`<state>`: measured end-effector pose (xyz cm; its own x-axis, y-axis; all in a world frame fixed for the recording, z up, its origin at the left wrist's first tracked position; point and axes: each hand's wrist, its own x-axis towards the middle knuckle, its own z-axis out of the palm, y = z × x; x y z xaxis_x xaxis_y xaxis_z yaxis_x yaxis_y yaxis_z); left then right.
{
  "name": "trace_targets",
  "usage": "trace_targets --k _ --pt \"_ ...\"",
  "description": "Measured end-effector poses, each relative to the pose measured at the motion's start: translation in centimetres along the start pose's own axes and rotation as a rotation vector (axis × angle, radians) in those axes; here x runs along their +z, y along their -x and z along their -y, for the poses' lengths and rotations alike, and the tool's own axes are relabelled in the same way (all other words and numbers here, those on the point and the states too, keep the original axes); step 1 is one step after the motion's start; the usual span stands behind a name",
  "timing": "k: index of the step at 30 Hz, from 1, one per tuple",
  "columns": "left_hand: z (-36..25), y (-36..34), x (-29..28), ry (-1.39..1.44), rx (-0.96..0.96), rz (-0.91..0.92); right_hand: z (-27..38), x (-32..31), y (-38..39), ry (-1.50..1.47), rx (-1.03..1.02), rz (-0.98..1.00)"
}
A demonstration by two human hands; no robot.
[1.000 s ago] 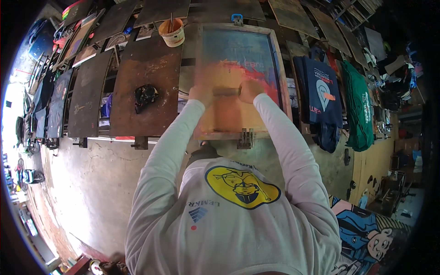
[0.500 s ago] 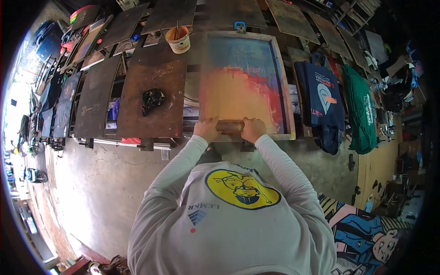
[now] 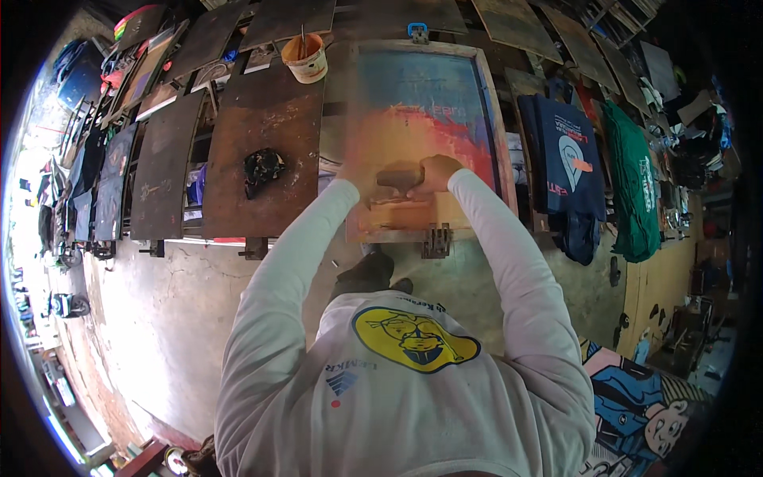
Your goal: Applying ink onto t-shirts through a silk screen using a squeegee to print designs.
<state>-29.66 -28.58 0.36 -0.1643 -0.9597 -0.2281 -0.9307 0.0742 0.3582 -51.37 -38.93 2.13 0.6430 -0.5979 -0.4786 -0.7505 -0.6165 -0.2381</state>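
A wood-framed printing screen [image 3: 499, 135] lies in front of me, its mesh stained blue at the far end and orange and red nearer. Over the near part of that mesh, a wooden squeegee [image 3: 400, 176] is held crosswise. My right hand [image 3: 439, 170] is closed round its right end. At the left end is my left hand [image 3: 359, 173], blurred but closed on the squeegee, its fingers hard to make out. Behind the squeegee, on my side, a light brown band crosses the screen's near end.
A blue clamp [image 3: 417, 32] sits at the screen's far edge and a metal hinge [image 3: 436, 241] at its near edge. Leftward, an ink-stained bucket [image 3: 307, 63] and a dark crumpled cloth [image 3: 263, 170] rest on a brown board [image 3: 230, 191]. Navy [image 3: 566, 159] and green shirts [image 3: 632, 179] lie rightward.
Both hands have moved the squeegee away from the screen's near edge, further onto the mesh. My arms reach further forward, and the near hinge has come into sight.
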Motion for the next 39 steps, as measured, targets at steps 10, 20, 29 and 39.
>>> trace_targets --k 10,20,29,39 --pt "3.5 -6.2 -1.6 -0.008 0.070 -0.033 -3.0 -0.7 -5.8 -0.055 -0.086 0.015" --pt "3.8 -8.0 -5.5 -0.034 0.111 -0.238 -2.5 -3.1 -6.8 0.018 -0.004 -0.318" --pt "1.6 -3.2 3.2 -0.145 -0.080 -0.264 -2.3 6.3 -2.0 0.008 0.008 -0.581" --pt "-4.0 7.3 6.5 -0.044 -0.208 -0.255 2.5 9.0 7.4 -0.047 -0.019 -0.459"
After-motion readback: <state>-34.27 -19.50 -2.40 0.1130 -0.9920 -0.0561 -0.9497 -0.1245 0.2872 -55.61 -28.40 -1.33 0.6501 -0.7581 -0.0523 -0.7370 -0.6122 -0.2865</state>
